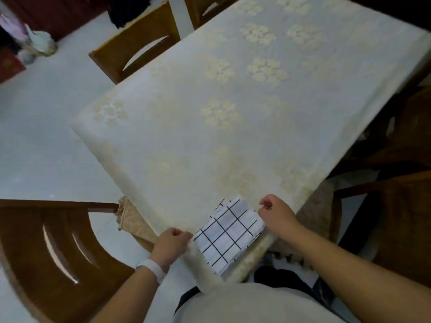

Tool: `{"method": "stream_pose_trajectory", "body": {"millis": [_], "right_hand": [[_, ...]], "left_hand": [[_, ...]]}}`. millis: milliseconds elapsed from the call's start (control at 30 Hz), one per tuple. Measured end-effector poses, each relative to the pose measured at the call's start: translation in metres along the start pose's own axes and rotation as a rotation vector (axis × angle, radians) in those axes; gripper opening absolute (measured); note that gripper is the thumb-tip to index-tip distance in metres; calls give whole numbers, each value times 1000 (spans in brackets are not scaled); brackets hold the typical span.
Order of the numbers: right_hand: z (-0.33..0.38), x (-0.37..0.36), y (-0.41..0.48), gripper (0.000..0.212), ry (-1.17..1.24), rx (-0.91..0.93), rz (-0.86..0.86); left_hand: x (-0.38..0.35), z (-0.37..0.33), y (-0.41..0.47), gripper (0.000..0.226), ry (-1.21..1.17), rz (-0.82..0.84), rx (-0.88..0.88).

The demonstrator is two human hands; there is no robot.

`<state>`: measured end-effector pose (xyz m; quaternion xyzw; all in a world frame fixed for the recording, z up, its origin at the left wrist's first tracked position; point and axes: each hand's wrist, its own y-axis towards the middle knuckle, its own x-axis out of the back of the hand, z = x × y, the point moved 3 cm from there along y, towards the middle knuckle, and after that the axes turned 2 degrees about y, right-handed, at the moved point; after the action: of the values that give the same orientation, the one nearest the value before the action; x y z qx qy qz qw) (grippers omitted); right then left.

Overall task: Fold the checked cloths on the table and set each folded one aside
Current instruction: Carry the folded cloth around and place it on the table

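Observation:
A white checked cloth [229, 231] with black grid lines lies folded in several layers at the near corner of the table [210, 89], its near edge hanging slightly over the table's rim. My left hand [171, 241], with a white band on its wrist, has its fingers curled against the cloth's left corner. At the cloth's right corner, my right hand [275, 213] has its fingers curled in a pinch. No other checked cloth is in view.
A pale tablecloth with faint flower prints covers the table. Wooden chairs stand at the near left [53, 248], the far left [137, 43] and along the right side [401, 206]. White floor [35, 136] lies to the left.

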<state>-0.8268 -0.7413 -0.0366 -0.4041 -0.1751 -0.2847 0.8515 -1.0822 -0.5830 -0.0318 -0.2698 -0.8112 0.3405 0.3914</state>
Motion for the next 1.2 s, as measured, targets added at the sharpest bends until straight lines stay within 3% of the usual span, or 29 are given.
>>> {"method": "stream_pose_trajectory", "body": {"millis": [167, 433, 600, 700, 800, 1033, 1200], "right_hand": [[-26, 6, -24, 16, 235, -80, -118], [-52, -40, -68, 14, 669, -374, -35], [-39, -66, -80, 35, 729, -411, 57], [-36, -74, -81, 12, 791, -441, 68], [-40, -80, -81, 8, 828, -490, 51], [-23, -91, -71, 68, 796, -537, -11], [-17, -90, -71, 45, 779, -519, -28]], "left_hand": [[1, -38, 7, 21, 137, -39, -164], [-48, -84, 10, 19, 325, 197, -410], [-62, -94, 21, 18, 419, 229, -438], [-65, -97, 27, 16, 466, 216, -450], [-69, -100, 27, 17, 540, 211, -475], [-84, -99, 23, 15, 599, 238, -467], [-88, -90, 21, 15, 611, 213, -454]]}}
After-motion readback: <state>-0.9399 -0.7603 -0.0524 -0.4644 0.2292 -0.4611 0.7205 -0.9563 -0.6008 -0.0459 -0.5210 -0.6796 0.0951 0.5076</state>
